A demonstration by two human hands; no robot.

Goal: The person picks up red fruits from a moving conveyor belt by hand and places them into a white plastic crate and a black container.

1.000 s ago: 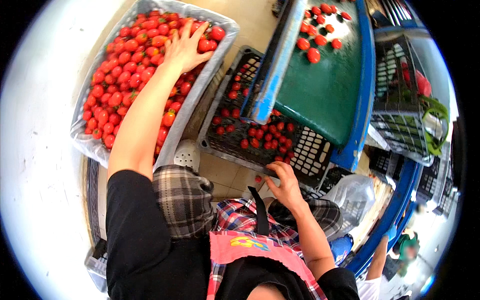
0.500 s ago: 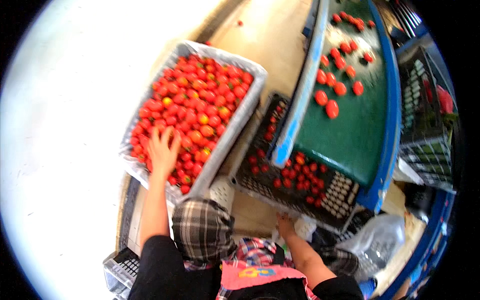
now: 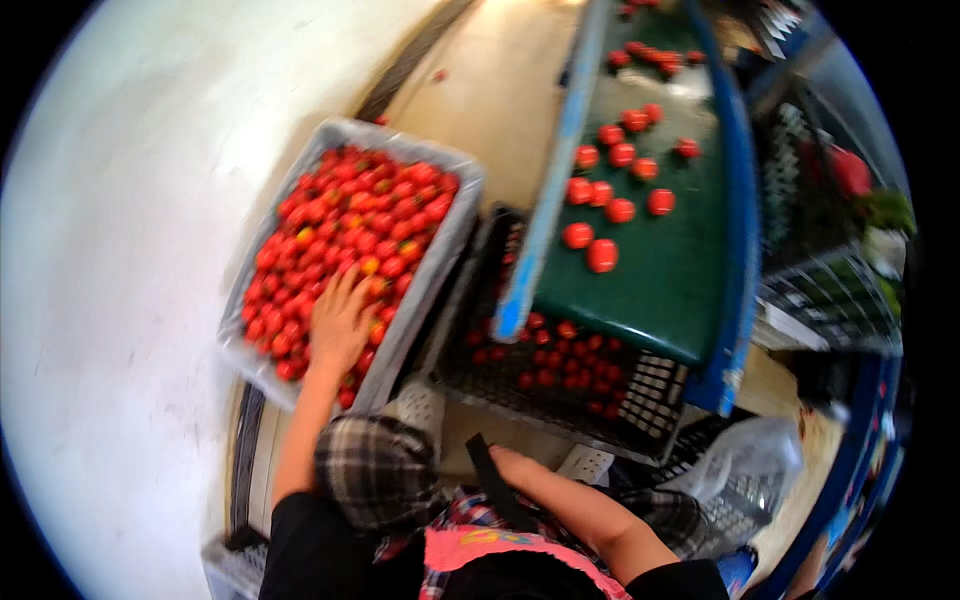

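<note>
My left hand (image 3: 342,325) rests on red cherry tomatoes (image 3: 345,225) heaped in a crate lined with pale plastic (image 3: 415,318). Its fingers are spread over the near right part of the heap, with nothing gripped. A few of the tomatoes are orange or yellow. Above my lap, my right hand (image 3: 512,467) is closed at a black strap-like strip (image 3: 497,488), which sticks out past it; the strip hides its fingertips.
On the right, a green conveyor belt (image 3: 640,300) with blue side rails carries scattered tomatoes. Under its end stands a black crate (image 3: 560,420) holding more tomatoes. A clear plastic bag (image 3: 745,460) lies at lower right, and another crate (image 3: 830,290) stands beyond the belt.
My left hand has shifted rightward over the tomatoes. My right hand has drawn left toward my lap, where the black strip now shows beside it. The whole view has shifted.
</note>
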